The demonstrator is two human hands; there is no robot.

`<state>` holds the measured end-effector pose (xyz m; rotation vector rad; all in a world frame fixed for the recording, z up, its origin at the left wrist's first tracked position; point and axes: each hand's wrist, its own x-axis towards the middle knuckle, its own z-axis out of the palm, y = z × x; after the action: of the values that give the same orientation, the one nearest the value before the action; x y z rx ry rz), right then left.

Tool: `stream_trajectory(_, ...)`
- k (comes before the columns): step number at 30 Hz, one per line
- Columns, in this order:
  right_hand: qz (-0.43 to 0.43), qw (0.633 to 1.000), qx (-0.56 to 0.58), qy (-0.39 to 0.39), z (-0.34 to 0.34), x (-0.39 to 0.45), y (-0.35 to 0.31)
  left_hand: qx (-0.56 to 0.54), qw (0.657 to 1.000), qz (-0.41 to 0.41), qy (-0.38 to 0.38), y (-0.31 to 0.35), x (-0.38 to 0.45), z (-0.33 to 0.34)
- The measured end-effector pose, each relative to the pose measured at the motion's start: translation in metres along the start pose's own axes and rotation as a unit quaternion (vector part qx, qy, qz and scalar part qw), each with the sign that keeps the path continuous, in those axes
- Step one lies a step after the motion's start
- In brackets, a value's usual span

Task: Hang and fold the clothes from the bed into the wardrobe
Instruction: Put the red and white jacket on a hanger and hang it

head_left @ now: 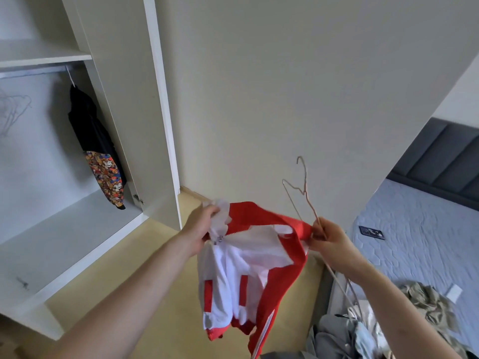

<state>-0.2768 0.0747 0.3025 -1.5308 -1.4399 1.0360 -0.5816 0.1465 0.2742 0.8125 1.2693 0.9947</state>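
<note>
The left hand (201,225) fingers clamp the red-white jacket (248,268) collar. The right hand (328,238) fingers pinch the wire hanger (304,193) and the jacket's other side.

Wardrobe rail (31,71) lies open left of the hung black garment (89,130); open door (134,112) flanks it.

Clothes pile (363,335) and jacket (248,268) hem, cut off below.
</note>
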Motion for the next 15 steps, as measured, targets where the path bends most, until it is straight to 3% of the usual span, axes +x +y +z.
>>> stream_trajectory(2, 0.015, 1.0, -0.018, -0.019, -0.008, 0.0, -0.002, 0.102, 0.99, 0.093, 0.013, 0.015, 0.001, -0.005)
stream_trajectory(6, -0.001, 0.999, -0.04, -0.023, -0.028, -0.005, -0.025, 0.282, 0.93, 0.236, 0.002, 0.038, -0.003, -0.019)
stream_trajectory(8, -0.033, 0.995, -0.089, -0.023, -0.037, -0.008, -0.039, 0.346, 0.9, 0.263, 0.002, 0.042, 0.001, -0.024)
stream_trajectory(12, -0.095, 0.978, -0.186, -0.023, -0.045, -0.014, -0.06, 0.455, 0.846, 0.266, 0.084, 0.043, 0.014, -0.031)
stream_trajectory(15, -0.111, 0.979, -0.167, -0.037, -0.044, -0.021, -0.07, 0.506, 0.816, 0.264, 0.09, 0.047, 0.02, -0.038)
